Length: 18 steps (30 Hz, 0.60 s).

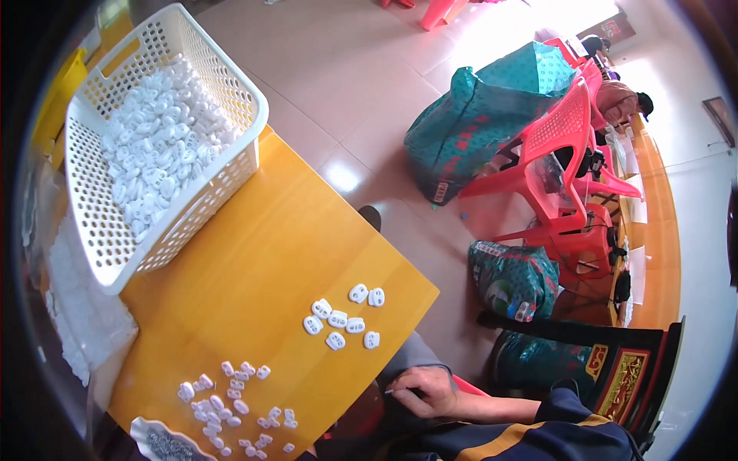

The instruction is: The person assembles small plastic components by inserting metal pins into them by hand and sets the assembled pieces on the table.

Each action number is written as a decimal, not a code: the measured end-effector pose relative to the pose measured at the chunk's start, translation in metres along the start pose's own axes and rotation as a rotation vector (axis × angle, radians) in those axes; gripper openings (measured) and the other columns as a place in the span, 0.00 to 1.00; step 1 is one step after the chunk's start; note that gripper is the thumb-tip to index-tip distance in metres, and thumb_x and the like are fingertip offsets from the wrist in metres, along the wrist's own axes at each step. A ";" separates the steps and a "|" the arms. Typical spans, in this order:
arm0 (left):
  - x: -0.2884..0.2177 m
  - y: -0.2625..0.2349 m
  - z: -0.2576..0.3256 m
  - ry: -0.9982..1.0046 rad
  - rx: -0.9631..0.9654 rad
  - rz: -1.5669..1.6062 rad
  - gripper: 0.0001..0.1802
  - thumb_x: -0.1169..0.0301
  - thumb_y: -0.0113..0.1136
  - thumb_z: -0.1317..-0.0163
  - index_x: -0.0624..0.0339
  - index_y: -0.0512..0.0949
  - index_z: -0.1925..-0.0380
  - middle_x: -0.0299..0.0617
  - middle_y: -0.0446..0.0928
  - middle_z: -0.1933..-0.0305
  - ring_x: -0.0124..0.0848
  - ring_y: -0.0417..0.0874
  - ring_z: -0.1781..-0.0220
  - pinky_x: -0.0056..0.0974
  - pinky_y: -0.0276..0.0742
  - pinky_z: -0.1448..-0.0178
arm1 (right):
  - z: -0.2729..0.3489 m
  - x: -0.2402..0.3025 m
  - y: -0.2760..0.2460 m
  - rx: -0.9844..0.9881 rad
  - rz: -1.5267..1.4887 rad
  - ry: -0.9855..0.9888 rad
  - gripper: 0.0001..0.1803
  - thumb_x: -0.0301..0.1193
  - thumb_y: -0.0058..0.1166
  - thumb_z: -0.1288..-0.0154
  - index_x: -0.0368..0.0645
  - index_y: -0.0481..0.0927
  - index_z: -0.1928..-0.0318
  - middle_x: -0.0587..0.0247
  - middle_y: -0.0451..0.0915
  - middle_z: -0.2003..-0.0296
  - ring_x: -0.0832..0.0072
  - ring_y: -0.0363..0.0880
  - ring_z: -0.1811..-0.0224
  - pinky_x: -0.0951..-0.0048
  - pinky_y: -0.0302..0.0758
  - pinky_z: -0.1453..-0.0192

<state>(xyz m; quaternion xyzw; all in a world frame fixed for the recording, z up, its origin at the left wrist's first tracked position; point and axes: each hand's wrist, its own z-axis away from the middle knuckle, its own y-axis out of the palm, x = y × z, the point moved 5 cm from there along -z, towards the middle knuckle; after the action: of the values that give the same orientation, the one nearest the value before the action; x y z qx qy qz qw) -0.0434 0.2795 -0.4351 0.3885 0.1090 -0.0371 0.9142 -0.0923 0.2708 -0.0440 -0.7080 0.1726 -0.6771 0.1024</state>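
My right hand (424, 390) is closed in a pinch beside the table's near right edge, above my grey-clad leg. A small whitish piece peeps out at its fingertips, mostly hidden by them. My left hand does not show. Close to the right hand, on the wooden table (261, 253), lies a loose group of white oval cord locks (337, 318) with two holes each. Several smaller white plastic parts (215, 411) are scattered nearer the table's lower left. Beside them a white scalloped dish (142, 429) holds many tiny metal springs (173, 446).
A white perforated basket (254, 131), heaped with white plastic pieces (165, 150), stands at the table's far left. A clear bag (115, 353) of white material is beside it. Red chairs (550, 138), a big green bag (461, 123), a smaller bag (515, 276) and another person (619, 100) are rightward.
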 end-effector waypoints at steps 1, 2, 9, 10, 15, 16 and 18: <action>0.001 -0.003 0.008 -0.002 -0.006 -0.002 0.07 0.66 0.61 0.33 0.57 0.81 0.61 0.37 0.79 0.74 0.31 0.81 0.78 0.37 0.79 0.76 | -0.001 -0.002 -0.001 -0.002 0.017 -0.015 0.08 0.18 0.62 0.39 0.38 0.79 0.61 0.55 0.86 0.67 0.63 0.87 0.67 0.70 0.82 0.65; 0.000 -0.007 0.017 0.000 -0.015 -0.004 0.07 0.66 0.61 0.33 0.57 0.81 0.62 0.37 0.79 0.74 0.31 0.81 0.78 0.37 0.79 0.76 | -0.004 0.000 -0.002 -0.026 0.024 -0.046 0.07 0.18 0.62 0.38 0.38 0.79 0.61 0.55 0.85 0.68 0.64 0.86 0.69 0.70 0.80 0.66; -0.044 -0.039 0.110 0.178 -0.161 0.017 0.08 0.65 0.62 0.34 0.57 0.81 0.62 0.38 0.79 0.74 0.32 0.81 0.79 0.38 0.79 0.77 | 0.010 -0.014 -0.004 -0.157 -0.102 0.039 0.04 0.20 0.58 0.34 0.37 0.81 0.59 0.60 0.83 0.69 0.77 0.82 0.70 0.75 0.78 0.64; -0.049 -0.041 0.126 0.216 -0.186 0.030 0.08 0.65 0.62 0.34 0.57 0.81 0.62 0.38 0.79 0.74 0.32 0.81 0.79 0.38 0.79 0.77 | 0.017 -0.022 -0.005 -0.150 -0.153 0.103 0.04 0.19 0.57 0.32 0.36 0.80 0.58 0.62 0.84 0.67 0.80 0.82 0.66 0.77 0.79 0.61; -0.044 -0.037 0.177 0.512 -0.380 0.186 0.08 0.66 0.61 0.32 0.58 0.82 0.59 0.39 0.80 0.72 0.33 0.83 0.75 0.39 0.83 0.71 | 0.019 -0.022 0.005 -0.165 -0.649 0.258 0.04 0.25 0.55 0.26 0.40 0.77 0.54 0.66 0.82 0.67 0.84 0.77 0.71 0.82 0.75 0.65; -0.047 -0.016 0.189 0.546 -0.365 0.153 0.09 0.67 0.61 0.32 0.59 0.83 0.58 0.38 0.81 0.71 0.32 0.83 0.74 0.38 0.83 0.69 | 0.021 -0.025 0.002 -0.202 -0.702 0.259 0.04 0.26 0.55 0.26 0.40 0.77 0.55 0.66 0.81 0.68 0.84 0.76 0.72 0.82 0.75 0.66; -0.054 0.021 0.224 0.533 -0.318 0.065 0.10 0.68 0.61 0.32 0.61 0.84 0.57 0.37 0.82 0.67 0.30 0.84 0.69 0.34 0.82 0.62 | 0.022 -0.019 -0.005 -0.212 -0.751 0.231 0.03 0.26 0.55 0.26 0.41 0.77 0.55 0.65 0.81 0.68 0.83 0.76 0.73 0.82 0.74 0.67</action>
<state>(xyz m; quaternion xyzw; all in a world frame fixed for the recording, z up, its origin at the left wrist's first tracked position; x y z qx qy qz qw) -0.0542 0.1320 -0.2570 0.2401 0.3369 0.1127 0.9034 -0.0699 0.2807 -0.0612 -0.6476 -0.0186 -0.7211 -0.2456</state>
